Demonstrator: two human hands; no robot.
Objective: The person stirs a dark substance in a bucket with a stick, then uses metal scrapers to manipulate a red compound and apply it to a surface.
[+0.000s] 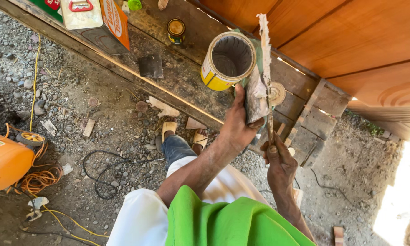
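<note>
We are gripping a flat grey putty-smeared scraper blade (256, 102) in our left hand (236, 124), just beside the open yellow paint can (227, 61); our right hand (279, 165) is pinching a thin paste-coated stick (265, 59) against it.

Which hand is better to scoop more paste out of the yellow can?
Probably the right hand: it grips the stick, already smeared with paste. The left hand is busy holding the flat scraper beside the can.
</note>
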